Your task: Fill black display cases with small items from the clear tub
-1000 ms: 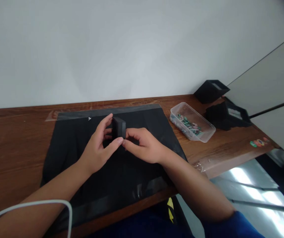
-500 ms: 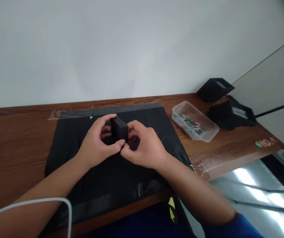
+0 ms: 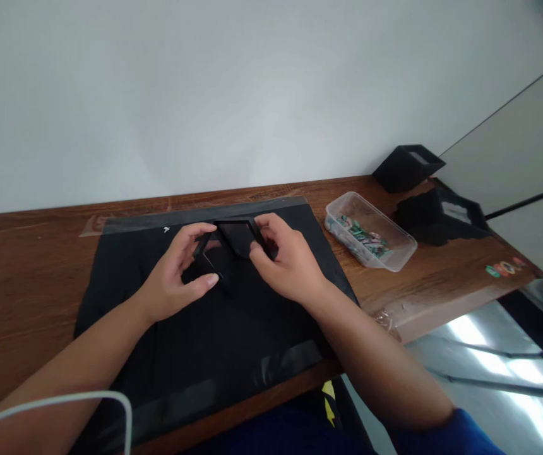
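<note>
A small black box [image 3: 233, 239] is held over a black mat [image 3: 196, 328] on the wooden table [image 3: 29, 265]. The box now looks opened, with a dark lid or flap spread between my hands. My left hand [image 3: 179, 278] grips its left side, thumb in front and fingers behind. On its right side my right hand [image 3: 285, 259] is closed, fingers curled over the top edge. What is inside the box cannot be made out.
A clear plastic tub [image 3: 370, 230] with several small green and red pieces stands to the right of the mat. Behind it sit two black open boxes [image 3: 406, 165] [image 3: 442, 215]. Small coloured pieces [image 3: 503, 268] lie near the table's right edge. A white cable [image 3: 63, 404] crosses my left forearm.
The box was a closed black block pinched between both hands; now it is turned and opened out, and both hands have moved slightly further from me.
</note>
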